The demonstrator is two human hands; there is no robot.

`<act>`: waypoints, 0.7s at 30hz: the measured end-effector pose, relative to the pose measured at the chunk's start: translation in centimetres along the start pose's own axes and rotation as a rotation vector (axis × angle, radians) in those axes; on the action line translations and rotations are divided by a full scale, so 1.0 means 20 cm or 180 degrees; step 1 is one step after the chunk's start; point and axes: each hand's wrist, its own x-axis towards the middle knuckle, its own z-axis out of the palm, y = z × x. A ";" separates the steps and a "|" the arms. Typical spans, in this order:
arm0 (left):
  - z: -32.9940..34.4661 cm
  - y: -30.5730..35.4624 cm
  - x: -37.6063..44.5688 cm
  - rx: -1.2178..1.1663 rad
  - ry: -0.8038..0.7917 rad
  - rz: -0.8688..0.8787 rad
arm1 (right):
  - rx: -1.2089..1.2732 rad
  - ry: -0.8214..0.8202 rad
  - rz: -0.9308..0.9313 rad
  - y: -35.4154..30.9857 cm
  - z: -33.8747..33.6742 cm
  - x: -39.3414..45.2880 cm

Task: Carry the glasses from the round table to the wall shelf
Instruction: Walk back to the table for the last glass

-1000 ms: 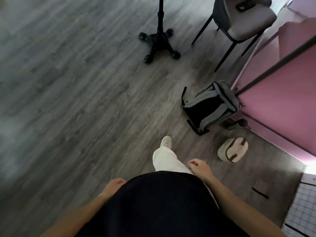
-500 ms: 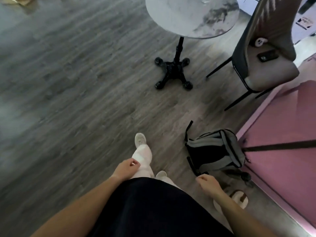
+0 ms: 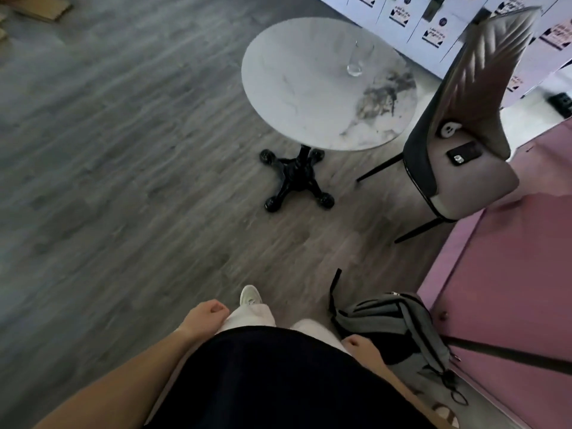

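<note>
A clear drinking glass [image 3: 359,58] stands upright on the far right part of the round white marble table [image 3: 297,97], which rests on a black cross-shaped foot [image 3: 295,181]. My left hand [image 3: 205,318] hangs by my left hip with its fingers loosely curled and holds nothing. My right hand [image 3: 360,345] hangs by my right hip, also loosely curled and holding nothing. Both hands are well short of the table. No wall shelf is in view.
A grey chair [image 3: 464,140] with a black phone [image 3: 464,153] on its seat stands right of the table. A grey backpack [image 3: 396,323] lies on the wooden floor by my right leg. A pink panel [image 3: 510,289] runs along the right. White cabinets [image 3: 433,23] stand behind the table.
The view has lifted and moved closer: the whole tabletop and the glass now show. My arms swing as I walk; the backpack has slid lower in the frame.
</note>
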 end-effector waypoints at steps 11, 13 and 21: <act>-0.49 0.39 0.39 0.0296 -0.0341 -0.0012 | 0.0535 0.0249 -0.0297 -0.79 -0.51 0.29; -0.62 0.59 0.51 0.0197 -0.0137 0.0202 | 0.0372 0.0261 -0.0421 -0.93 -0.66 0.36; -1.11 1.75 0.89 -0.0029 0.1401 0.1352 | 0.0446 0.0914 -0.0968 -1.54 -1.50 0.71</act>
